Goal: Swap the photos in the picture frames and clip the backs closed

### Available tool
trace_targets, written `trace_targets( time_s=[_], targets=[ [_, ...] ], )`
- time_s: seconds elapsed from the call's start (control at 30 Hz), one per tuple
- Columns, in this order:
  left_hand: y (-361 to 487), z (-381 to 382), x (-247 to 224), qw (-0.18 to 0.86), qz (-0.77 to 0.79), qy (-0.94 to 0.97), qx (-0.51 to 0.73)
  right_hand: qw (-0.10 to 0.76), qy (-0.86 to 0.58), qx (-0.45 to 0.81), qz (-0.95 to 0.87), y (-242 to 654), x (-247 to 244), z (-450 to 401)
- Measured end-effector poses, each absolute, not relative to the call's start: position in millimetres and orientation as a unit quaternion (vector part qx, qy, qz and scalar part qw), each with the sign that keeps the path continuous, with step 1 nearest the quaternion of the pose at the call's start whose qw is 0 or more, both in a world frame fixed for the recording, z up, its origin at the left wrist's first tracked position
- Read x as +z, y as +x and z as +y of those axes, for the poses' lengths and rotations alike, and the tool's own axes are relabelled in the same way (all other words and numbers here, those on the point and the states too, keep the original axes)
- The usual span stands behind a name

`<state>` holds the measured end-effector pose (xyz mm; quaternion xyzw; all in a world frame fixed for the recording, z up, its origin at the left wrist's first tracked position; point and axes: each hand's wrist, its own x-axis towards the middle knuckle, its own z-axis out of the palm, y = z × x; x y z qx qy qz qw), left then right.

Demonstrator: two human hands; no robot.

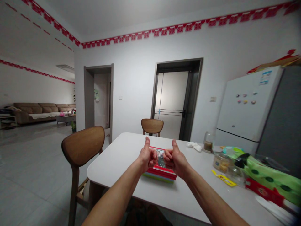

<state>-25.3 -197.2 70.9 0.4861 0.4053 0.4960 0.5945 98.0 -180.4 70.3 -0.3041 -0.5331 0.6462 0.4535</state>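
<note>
My left hand [148, 155] is held up in front of me, its fingers curled into a fist and its thumb pointing upward. Facing it, my right hand [175, 159] makes the same thumb-up fist, a small gap apart. Nothing shows in either fist. Behind and below both hands lies a stack of books [162, 173] with red and green edges on the white table [115, 163]. The top book has a red-bordered picture cover, partly hidden by my hands.
Along the table's right side are a glass jar [208, 145], crumpled white tissue [194, 146], a clear food tub [220, 162], a yellow packet [227, 180] and a green bag [270, 175]. Wooden chairs stand at the left [84, 147] and far side [152, 125]. A fridge [249, 103] stands behind.
</note>
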Motion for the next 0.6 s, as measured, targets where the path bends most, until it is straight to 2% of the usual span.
trace_targets(
  time_s=[0.07,0.23,0.37,0.47,0.6],
  targets=[
    [-19,-196,71,0.578,0.428,0.490,0.493,0.450,-0.346,0.582,-0.582,95,69,-178],
    [-26,-180,38,0.467,0.515,0.477,0.538,0.422,-0.488,0.240,-0.725,106,31,-152],
    [-47,-166,-7,0.374,0.589,0.449,0.558,0.378,-0.509,0.119,-0.764,115,-8,-136],
    [-51,-159,-36,0.360,0.605,0.445,0.554,0.333,-0.494,0.048,-0.801,112,-27,-135],
    [-48,-159,-50,0.355,0.590,0.436,0.579,0.284,-0.463,-0.005,-0.840,104,-29,-141]
  ],
)
